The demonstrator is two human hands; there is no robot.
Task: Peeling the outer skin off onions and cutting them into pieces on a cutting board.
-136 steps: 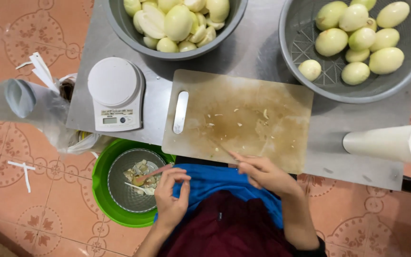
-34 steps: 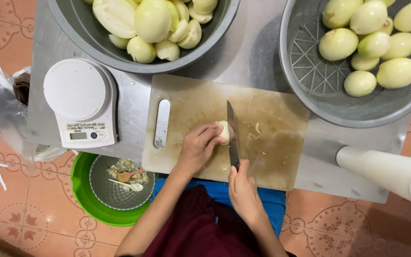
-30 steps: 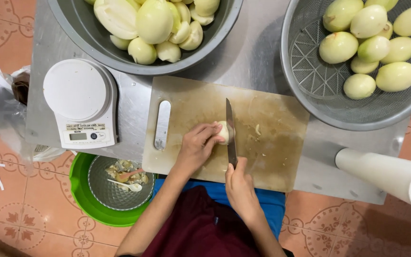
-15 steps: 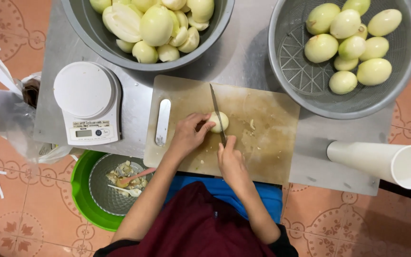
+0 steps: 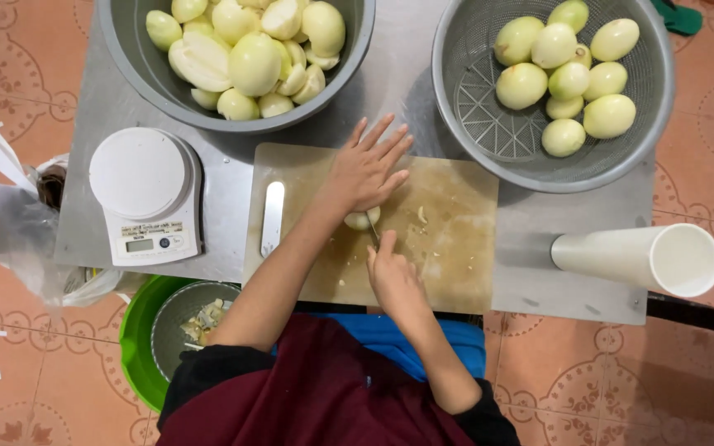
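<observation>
Wooden cutting board [image 5: 448,248] is set at table centre w/ a small peeled onion piece [image 5: 363,220] resting on it, just under the left hand [image 5: 365,169]. That hand is laid flat on top of the piece, fingers spread & lifted toward 12 o'clock, nothing gripped. The right hand [image 5: 394,277] is closed round a knife handle at 6 o'clock of the piece; only a short bit of the knife [image 5: 373,231] is seen, entering the piece from the near side, approx. level w/ the board. For a clean cut, judged from this: palm pressure should be kept even, fingers kept raised off the blade line, and the blade kept parallel to the board so it is not driven up into the palm. Bare board is left at 3 o'clock of the hands, less at 9 o'clock, where a white slot-shaped handle [image 5: 273,219] sits near the board's edge. A bowl of cut onions [image 5: 241,62] lies at 11 o'clock, a colander of whole peeled onions [image 5: 568,78] at 1 o'clock, both well apart from the blade. A white kitchen scale [image 5: 146,194] stands at 9 o'clock, a white tube [image 5: 638,258] at 3 o'clock near the table edge [image 5: 572,310].
</observation>
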